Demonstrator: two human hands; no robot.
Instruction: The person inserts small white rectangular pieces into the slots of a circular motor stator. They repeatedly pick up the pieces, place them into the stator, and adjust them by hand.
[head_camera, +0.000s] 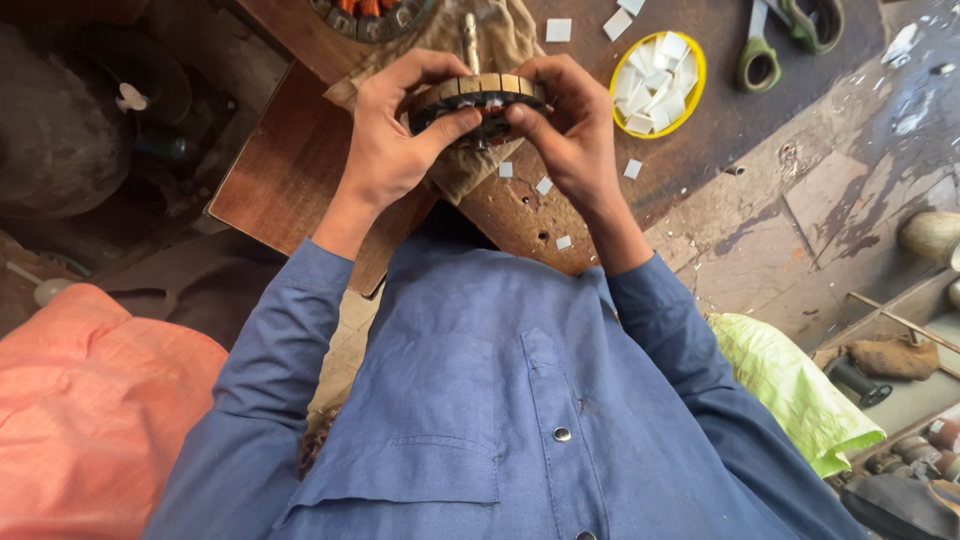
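Observation:
My left hand (395, 135) and my right hand (565, 125) both grip a round black motor stator (478, 100) with tan slot segments along its rim, held on edge above a brown cloth (470, 170) on the wooden table (290, 170). Both thumbs press against its near face. A metal shaft (469, 38) sticks up behind it. My blue shirt sleeves fill the lower part of the view.
A yellow dish (690, 95) of small white paper pieces sits to the right, with loose white pieces (545, 185) scattered on the table. Green-handled scissors (790, 35) lie at the far right. Another round wound part (370, 15) lies at the top. Orange cloth (90, 400) lies lower left, a green bag (790, 390) lower right.

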